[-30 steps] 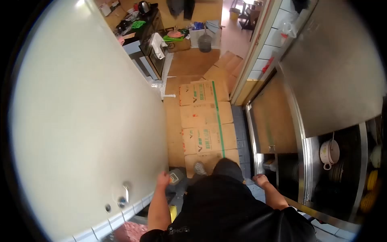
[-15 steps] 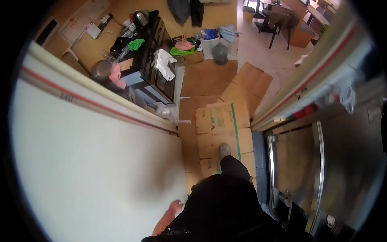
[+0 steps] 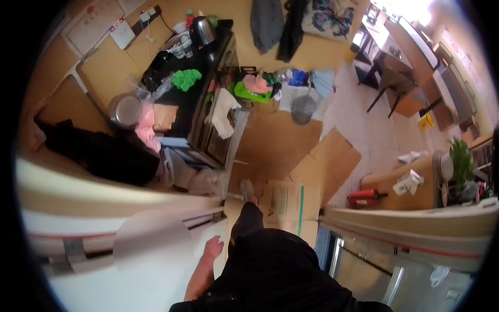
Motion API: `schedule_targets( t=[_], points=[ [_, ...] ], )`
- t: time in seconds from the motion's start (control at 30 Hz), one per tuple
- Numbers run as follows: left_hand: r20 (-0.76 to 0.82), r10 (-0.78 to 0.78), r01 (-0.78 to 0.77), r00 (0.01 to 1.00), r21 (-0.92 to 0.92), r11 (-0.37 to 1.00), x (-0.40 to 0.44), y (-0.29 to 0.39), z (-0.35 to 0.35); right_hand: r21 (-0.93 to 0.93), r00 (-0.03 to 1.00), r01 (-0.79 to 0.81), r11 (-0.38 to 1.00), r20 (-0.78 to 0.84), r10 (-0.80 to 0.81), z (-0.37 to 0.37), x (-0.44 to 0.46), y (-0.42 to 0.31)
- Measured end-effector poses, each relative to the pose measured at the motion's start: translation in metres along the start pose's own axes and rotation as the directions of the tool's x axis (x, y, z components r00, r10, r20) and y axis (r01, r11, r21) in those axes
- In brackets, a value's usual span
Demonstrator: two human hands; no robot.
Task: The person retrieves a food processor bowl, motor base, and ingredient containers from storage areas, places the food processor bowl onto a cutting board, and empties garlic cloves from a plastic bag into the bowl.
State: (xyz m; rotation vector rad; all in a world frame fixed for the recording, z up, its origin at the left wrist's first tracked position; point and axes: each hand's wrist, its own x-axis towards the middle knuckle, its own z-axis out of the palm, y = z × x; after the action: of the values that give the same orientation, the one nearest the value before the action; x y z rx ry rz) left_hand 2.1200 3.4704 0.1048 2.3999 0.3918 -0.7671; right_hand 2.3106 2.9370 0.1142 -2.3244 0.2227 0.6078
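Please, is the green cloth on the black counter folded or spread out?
Neither: the green cloth is bunched up. It lies on the black counter in a small rumpled heap, with uneven creases and an irregular outline.

White panel [image 3: 156, 291]: plain, smooth — left of the cardboard
Printed cardboard [image 3: 286, 200]: tan, green-striped, lying flat, partly hidden
Plain cardboard [image 3: 275, 140]: 2 brown sheets, flat — beyond the printed cardboard, 1 angled
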Motion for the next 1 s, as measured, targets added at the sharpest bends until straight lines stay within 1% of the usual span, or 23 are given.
schedule_targets(
  t=[0.07,0.1,0.13,0.17,0.2,0.23,0.27,0.3,0.33,0.4,0.47,0.53,0.6,0.67,0.7,0.77,0.8,0.83,0.87,0.9,0.93,0.97,1.0],
  points=[
    [-0.116,0.05,-0.053,0.992,-0.02,0.998,0.068,0.047,-0.054,-0.066,0.997,-0.028,0.997,0.074,0.033,0.01,0.029,-0.01],
    [-0.119,0.044,-0.045,0.992,-0.01,0.999,0.107,0.063,-0.078,-0.102,0.991,-0.055,0.993,0.113,0.067,0.015,0.038,-0.01],
    [-0.158,0.029,-0.04,0.987,-0.066,0.997,0.129,0.098,-0.115,-0.136,0.981,-0.098,0.986,0.151,0.119,0.019,0.041,-0.007],
    [-0.188,0.055,-0.081,0.981,-0.137,0.987,0.151,0.131,-0.151,-0.168,0.968,-0.142,0.976,0.183,0.172,0.021,0.042,-0.004],
    [-0.238,0.163,-0.191,0.958,-0.102,0.976,0.199,0.131,-0.164,-0.196,0.951,-0.185,0.963,0.209,0.226,0.02,0.044,-0.004],
    [-0.245,0.163,-0.204,0.956,-0.151,0.967,0.229,0.154,-0.192,-0.207,0.934,-0.228,0.951,0.229,0.273,0.018,0.043,-0.006],
    [-0.336,0.255,-0.311,0.907,-0.124,0.942,0.266,0.164,-0.207,-0.211,0.918,-0.267,0.94,0.241,0.315,0.016,0.044,-0.01],
    [-0.347,0.296,-0.345,0.89,-0.085,0.935,0.283,0.197,-0.243,-0.213,0.901,-0.304,0.928,0.251,0.353,0.014,0.047,-0.015],
    [-0.307,0.325,-0.359,0.895,-0.06,0.931,0.298,0.233,-0.279,-0.208,0.888,-0.334,0.919,0.256,0.381,0.011,0.051,-0.021],
    [-0.375,0.419,-0.497,0.827,-0.139,0.857,0.332,0.274,-0.32,-0.199,0.867,-0.38,0.903,0.264,0.423,0.008,0.065,-0.038],
    [-0.43,0.468,-0.551,0.772,-0.087,0.83,0.352,0.318,-0.359,-0.186,0.85,-0.41,0.893,0.279,0.448,0.0,0.094,-0.057],
    [-0.501,0.511,-0.599,0.698,-0.019,0.801,0.386,0.345,-0.394,-0.18,0.835,-0.429,0.885,0.296,0.464,-0.013,0.139,-0.075],
    [-0.575,0.545,-0.632,0.61,0.061,0.772,0.422,0.365,-0.422,-0.182,0.855,-0.423,0.888,0.246,0.457,-0.036,0.195,-0.085],
    [-0.652,0.436,-0.565,0.62,0.014,0.825,0.451,0.395,-0.465,-0.204,0.935,-0.327,0.923,0.074,0.348,-0.062,0.276,-0.098],
    [-0.689,0.378,-0.532,0.618,-0.013,0.847,0.469,0.41,-0.487,-0.163,0.945,-0.304,0.939,0.072,0.319,-0.081,0.317,-0.114],
    [-0.779,0.326,-0.529,0.535,-0.008,0.849,0.514,0.427,-0.53,-0.184,0.963,-0.236,0.954,0.088,0.256,-0.114,0.397,-0.151],
    [-0.842,0.361,-0.511,0.4,0.121,0.851,0.546,0.43,-0.551,-0.198,0.976,-0.181,0.963,0.088,0.201,-0.128,0.438,-0.171],
    [-0.879,0.279,-0.493,0.386,0.059,0.868,0.566,0.444,-0.575,-0.216,0.984,-0.129,0.968,0.096,0.152,-0.142,0.474,-0.192],
    [-0.909,0.233,-0.449,0.345,0.058,0.892,0.593,0.452,-0.599,-0.164,0.987,-0.095,0.982,0.111,0.114,-0.163,0.503,-0.225],
    [-0.912,0.12,-0.523,0.393,-0.114,0.845,0.618,0.458,-0.618,-0.109,0.989,-0.067,0.992,0.122,0.08,-0.182,0.531,-0.258],
    [-0.908,0.037,-0.429,0.417,-0.161,0.889,0.631,0.474,-0.642,-0.169,0.99,0.111,0.979,0.1,-0.095,-0.194,0.564,-0.279],
    [-0.936,0.055,-0.389,0.349,-0.091,0.917,0.652,0.478,-0.658,-0.228,0.957,0.291,0.929,0.083,-0.279,-0.207,0.597,-0.3],
    [-0.864,-0.051,-0.356,0.502,-0.26,0.898,0.654,0.496,-0.676,-0.247,0.913,0.407,0.879,0.075,-0.401,-0.218,0.631,-0.326]
  ],
)
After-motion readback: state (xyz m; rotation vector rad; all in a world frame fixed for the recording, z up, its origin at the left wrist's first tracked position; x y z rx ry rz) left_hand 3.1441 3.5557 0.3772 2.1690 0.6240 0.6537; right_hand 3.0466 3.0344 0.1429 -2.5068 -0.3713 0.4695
